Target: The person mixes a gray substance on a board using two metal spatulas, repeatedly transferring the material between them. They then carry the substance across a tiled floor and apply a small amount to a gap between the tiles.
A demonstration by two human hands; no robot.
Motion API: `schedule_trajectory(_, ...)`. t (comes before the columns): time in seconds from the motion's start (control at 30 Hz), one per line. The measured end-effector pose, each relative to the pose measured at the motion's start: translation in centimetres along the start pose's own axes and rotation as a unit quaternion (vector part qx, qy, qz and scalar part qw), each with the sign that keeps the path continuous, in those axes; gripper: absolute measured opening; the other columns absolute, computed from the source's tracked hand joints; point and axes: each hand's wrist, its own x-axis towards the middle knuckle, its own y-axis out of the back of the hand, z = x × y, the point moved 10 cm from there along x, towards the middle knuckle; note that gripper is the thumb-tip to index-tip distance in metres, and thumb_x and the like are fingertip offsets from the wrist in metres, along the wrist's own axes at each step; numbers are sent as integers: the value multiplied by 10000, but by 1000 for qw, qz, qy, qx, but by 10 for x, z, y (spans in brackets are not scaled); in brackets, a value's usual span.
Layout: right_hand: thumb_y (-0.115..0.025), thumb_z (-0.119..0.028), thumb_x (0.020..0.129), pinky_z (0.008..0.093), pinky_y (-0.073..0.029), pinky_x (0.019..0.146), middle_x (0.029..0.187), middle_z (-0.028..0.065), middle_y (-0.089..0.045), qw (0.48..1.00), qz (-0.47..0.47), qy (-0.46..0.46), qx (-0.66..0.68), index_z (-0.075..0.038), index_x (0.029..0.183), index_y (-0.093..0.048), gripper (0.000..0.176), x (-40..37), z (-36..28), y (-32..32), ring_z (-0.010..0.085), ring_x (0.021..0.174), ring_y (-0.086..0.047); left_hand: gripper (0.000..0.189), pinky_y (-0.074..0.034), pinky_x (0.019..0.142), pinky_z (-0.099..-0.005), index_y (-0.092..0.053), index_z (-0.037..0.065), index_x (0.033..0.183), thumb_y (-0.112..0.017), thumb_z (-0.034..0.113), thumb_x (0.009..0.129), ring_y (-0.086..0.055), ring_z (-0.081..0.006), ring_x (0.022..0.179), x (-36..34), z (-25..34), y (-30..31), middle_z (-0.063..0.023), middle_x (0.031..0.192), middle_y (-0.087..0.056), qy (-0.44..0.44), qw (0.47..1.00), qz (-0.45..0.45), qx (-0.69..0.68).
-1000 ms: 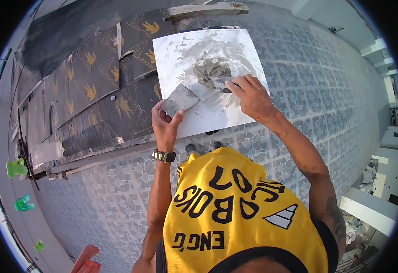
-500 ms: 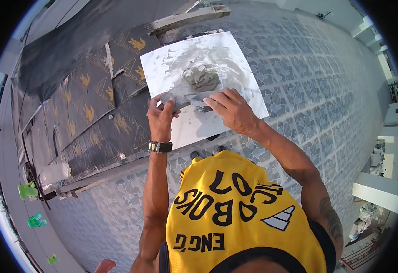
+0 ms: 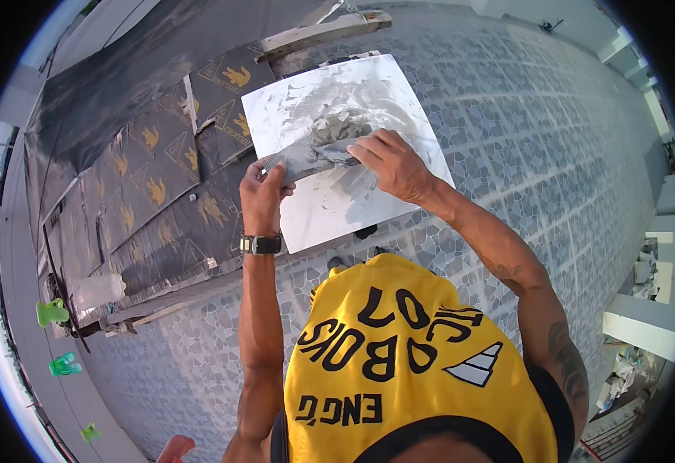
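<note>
My left hand point(image 3: 263, 191) is closed on one end of a flat grey tile-like piece point(image 3: 300, 160), thumb on top. A small flat scraper point(image 3: 340, 150) is pinched in my right hand point(image 3: 396, 167), its smeared blade lying against the right part of the grey piece. Just beyond both hands, a heap of wet grey mortar point(image 3: 341, 125) sits on a white board point(image 3: 318, 224). Thin grey smears spread over the far half of that board. The right fingers partly cover the scraper's grip.
Dark printed plywood sheets point(image 3: 141, 204) lie to the left, with a wooden beam point(image 3: 326, 35) at the far end. A translucent plastic container point(image 3: 98, 290) stands near their corner. Stone-patterned floor tiles point(image 3: 523, 162) extend right. Green clips point(image 3: 52, 312) hang at the left.
My left hand has shifted slightly left and more of the grey piece shows. The scraper has moved up, closer to the mortar heap, and rests along the piece.
</note>
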Motion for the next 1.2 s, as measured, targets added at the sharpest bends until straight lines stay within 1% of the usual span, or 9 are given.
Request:
schedule_trajectory(0.23, -587, -17, 809, 382, -476, 932, 1066, 103, -584, 999, 12, -2, -33, -1, 1109, -640, 304, 0, 16, -7, 274, 1008, -543, 427, -529, 597, -234, -505, -92, 1199, -681, 142, 887, -636, -130, 682, -2, -8, -2, -114, 918, -662, 18, 1000, -5, -21)
schedule_trajectory(0.33, -577, 34, 790, 393, -491, 891, 1011, 138, -591, 994, -26, -100, 40, 34, 1091, -622, 304, -5, 50, -11, 302, 969, -568, 434, -536, 598, -238, -495, -74, 1227, -674, 142, 896, -636, -131, 698, -10, -3, 8, -117, 937, -662, 13, 999, 17, -23)
schedule_trajectory(0.47, -572, 6, 817, 399, -493, 845, 981, 129, -577, 972, -101, -212, 24, 19, 1020, -620, 209, -3, 74, -6, 295, 969, -563, 407, -591, 653, -281, -486, -38, 1221, -667, 148, 908, -669, -163, 759, -21, -8, 29, -127, 973, -652, 6, 999, 45, -7)
schedule_trajectory(0.6, -611, -38, 806, 396, -500, 845, 993, 81, -570, 984, -114, -51, -124, -39, 930, -644, 129, -6, 38, -34, 251, 1030, -543, 390, -594, 664, -285, -470, -13, 1213, -662, 148, 915, -683, -174, 768, -31, -25, 39, -117, 991, -652, 17, 999, 52, -6)
schedule_trajectory(0.73, -632, -43, 790, 384, -491, 863, 987, 82, -570, 981, -149, -83, -93, -40, 924, -650, 135, 1, 50, -12, 253, 1025, -548, 404, -625, 764, -357, -424, -14, 1223, -656, 101, 913, -689, -206, 875, -43, -41, 45, -135, 1048, -635, 32, 998, 49, -19)
schedule_trajectory(0.87, -621, -40, 794, 380, -485, 874, 985, 68, -572, 976, -156, -34, -146, -47, 891, -657, 104, -3, 48, -51, 246, 1015, -553, 450, -635, 761, -368, -440, -78, 1250, -668, 82, 896, -680, -206, 906, -50, -46, 41, -164, 1058, -631, 28, 997, 56, -49)
schedule_trajectory(1.0, -618, -54, 805, 371, -475, 868, 981, 60, -569, 973, -189, -48, -122, -54, 895, -658, 98, 11, 48, -23, 232, 999, -548, 493, -629, 798, -363, -442, -89, 1323, -646, 85, 910, -670, -196, 966, -56, -43, 40, -154, 1141, -629, 32, 997, 39, -49)
schedule_trajectory(1.13, -610, -62, 817, 375, -470, 861, 977, 59, -578, 981, -115, 21, -154, -51, 896, -661, 95, 23, 23, -36, 233, 999, -552, 487, -625, 815, -354, -454, -90, 1330, -637, 94, 917, -664, -184, 982, -57, -53, 41, -139, 1155, -633, 44, 997, 37, -51)
schedule_trajectory(1.2, -613, -63, 816, 378, -467, 866, 978, 57, -582, 974, -166, 34, -148, -49, 907, -658, 102, 18, 20, -45, 234, 1012, -553, 488, -625, 815, -351, -450, -89, 1329, -638, 95, 918, -664, -181, 973, -57, -51, 41, -136, 1146, -636, 38, 997, 30, -51)
